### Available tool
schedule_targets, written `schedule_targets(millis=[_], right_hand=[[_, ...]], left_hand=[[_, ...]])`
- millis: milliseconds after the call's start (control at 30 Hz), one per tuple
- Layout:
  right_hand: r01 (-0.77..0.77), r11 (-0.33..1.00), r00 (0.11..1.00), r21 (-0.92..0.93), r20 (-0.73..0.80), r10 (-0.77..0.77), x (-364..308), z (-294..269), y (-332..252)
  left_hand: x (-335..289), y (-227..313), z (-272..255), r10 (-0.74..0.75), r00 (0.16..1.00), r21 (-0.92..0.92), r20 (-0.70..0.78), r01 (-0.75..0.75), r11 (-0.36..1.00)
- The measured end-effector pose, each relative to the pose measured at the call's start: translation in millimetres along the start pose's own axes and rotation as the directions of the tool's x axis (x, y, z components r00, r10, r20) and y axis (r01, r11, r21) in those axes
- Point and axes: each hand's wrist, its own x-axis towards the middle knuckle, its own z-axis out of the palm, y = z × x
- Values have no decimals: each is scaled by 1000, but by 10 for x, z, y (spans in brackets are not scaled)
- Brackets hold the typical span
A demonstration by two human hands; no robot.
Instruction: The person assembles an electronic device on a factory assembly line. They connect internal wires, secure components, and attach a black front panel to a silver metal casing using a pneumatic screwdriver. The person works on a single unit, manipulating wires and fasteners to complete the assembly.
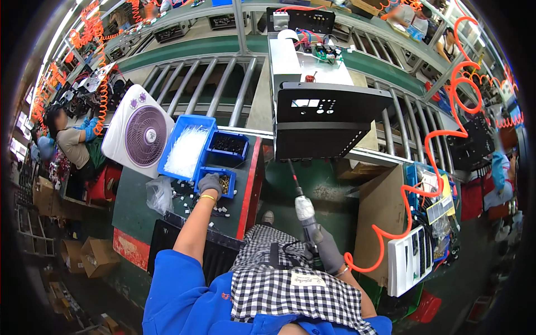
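Note:
My left hand (210,185), in a grey glove, reaches into a small blue bin (232,192) of brass-coloured screws (224,183). Its fingers look curled together; whatever they hold is hidden. Low in front of my body, my gloved right hand (328,251) grips a pneumatic screwdriver (305,212). The tool's long bit points up and away from me, its tip near the lower edge of a black metal panel (312,142). That panel belongs to an open housing on the roller line, with wires and a green circuit board (328,53) behind it.
White strips fill a larger blue tray (207,126), beside a bin of black parts (228,144) and a purple-white fan (146,135). An orange coiled hose (385,245) hangs at right, near a cardboard sheet (379,218) and white panel (399,265). Rollers (215,92) run behind.

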Motion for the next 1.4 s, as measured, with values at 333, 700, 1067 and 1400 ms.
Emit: schedule_targets(millis=[333, 700, 1067, 1400], right_hand=[[-56, 995, 964, 77, -257, 74, -342, -528, 344], [-61, 998, 991, -28, -122, 57, -289, -596, 213], [-39, 978, 982, -203, 176, 75, -118, -523, -103], [-48, 983, 991, -176, 111, 68, -434, -900, -138]], left_hand=[[-91, -599, 35, -68, 996, -996, 55, 59, 66], [-524, -489, -277, 348, 937, -621, 39, 296, -726], [-1058, 1061, -443, 656, 754, -827, -24, 354, -436], [-1370, 1841, -519, 776, 630, -766, 32, 515, -386]])
